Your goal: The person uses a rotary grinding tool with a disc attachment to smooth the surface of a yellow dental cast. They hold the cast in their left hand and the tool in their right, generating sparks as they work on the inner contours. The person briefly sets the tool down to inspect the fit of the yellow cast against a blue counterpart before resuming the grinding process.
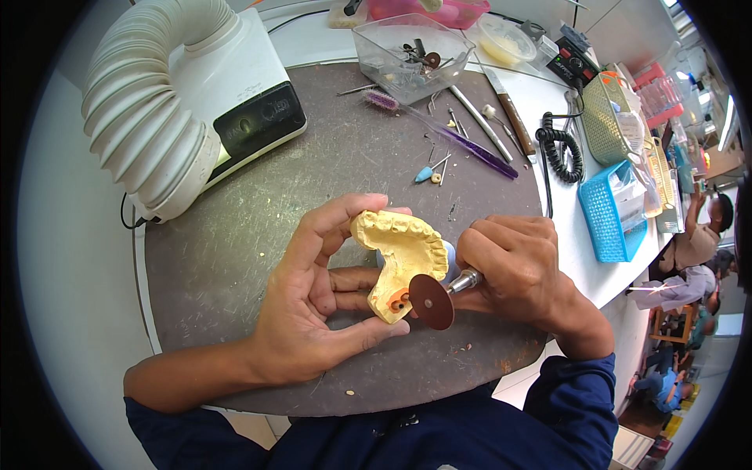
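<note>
My left hand grips a yellow plaster dental model shaped like an arch of teeth, thumb at its lower end and fingers behind and above it. An orange-red patch with small dark holes marks the model's lower end. In my right hand is a rotary handpiece, its metal nose pointing left. A round brown cutting disc is mounted on its tip, right beside the orange-red patch; whether disc and model touch, I cannot tell. Something pale blue, partly hidden, shows behind the model.
A white ribbed hose joins a box at the left. Across the back lie a clear bin of burs, a purple brush, a knife and a blue-tipped bur. Baskets and a coiled cord stand right; people sit beyond.
</note>
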Demonstrator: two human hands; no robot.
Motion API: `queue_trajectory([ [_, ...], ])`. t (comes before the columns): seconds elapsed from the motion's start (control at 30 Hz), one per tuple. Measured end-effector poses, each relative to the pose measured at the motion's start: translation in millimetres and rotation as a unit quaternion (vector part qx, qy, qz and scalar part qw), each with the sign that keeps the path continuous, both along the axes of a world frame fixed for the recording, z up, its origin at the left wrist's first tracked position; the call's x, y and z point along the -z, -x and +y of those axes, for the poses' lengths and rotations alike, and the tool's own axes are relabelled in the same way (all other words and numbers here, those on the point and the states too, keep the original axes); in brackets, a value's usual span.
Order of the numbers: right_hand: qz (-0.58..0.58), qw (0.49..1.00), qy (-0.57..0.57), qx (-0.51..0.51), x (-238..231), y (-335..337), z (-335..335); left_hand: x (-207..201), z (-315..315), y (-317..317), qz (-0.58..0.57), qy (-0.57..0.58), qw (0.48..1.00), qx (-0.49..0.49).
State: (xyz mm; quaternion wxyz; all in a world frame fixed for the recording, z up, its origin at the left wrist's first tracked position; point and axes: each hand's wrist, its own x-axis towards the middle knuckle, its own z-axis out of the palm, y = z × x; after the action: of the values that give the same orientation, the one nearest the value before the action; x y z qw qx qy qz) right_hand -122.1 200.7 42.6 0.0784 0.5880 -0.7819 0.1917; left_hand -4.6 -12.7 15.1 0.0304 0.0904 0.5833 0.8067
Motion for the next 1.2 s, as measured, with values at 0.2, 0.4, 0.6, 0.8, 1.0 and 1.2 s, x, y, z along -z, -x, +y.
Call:
queue_trajectory([
  [0.2,-0.008,1.0,-0.001,-0.003,-0.9,-0.7,-1.0,2.0,1.2,-0.8,0.009,-0.013,1.0,-0.009],
  [0.4,-0.004,1.0,0.004,-0.001,-1.0,-0.9,-1.3,2.0,0.2,0.0,0.01,0.006,1.0,-0.005],
  [0.6,-0.012,1.0,0.012,0.009,1.7,0.0,0.7,2.7,-0.5,-0.6,0.012,0.004,1.0,-0.006],
  [0.8,-0.012,0.999,0.036,0.018,4.5,-0.7,-1.6,2.4,-0.1,0.1,0.016,0.01,1.0,-0.008],
  [1.0,-0.014,0.999,0.035,0.016,4.7,-0.9,-2.1,2.1,0.3,-0.3,0.017,0.011,1.0,-0.01],
  [1.2,-0.01,1.0,0.02,0.013,4.2,-0.7,-1.0,2.5,0.0,-0.1,0.018,0.016,1.0,-0.009],
])
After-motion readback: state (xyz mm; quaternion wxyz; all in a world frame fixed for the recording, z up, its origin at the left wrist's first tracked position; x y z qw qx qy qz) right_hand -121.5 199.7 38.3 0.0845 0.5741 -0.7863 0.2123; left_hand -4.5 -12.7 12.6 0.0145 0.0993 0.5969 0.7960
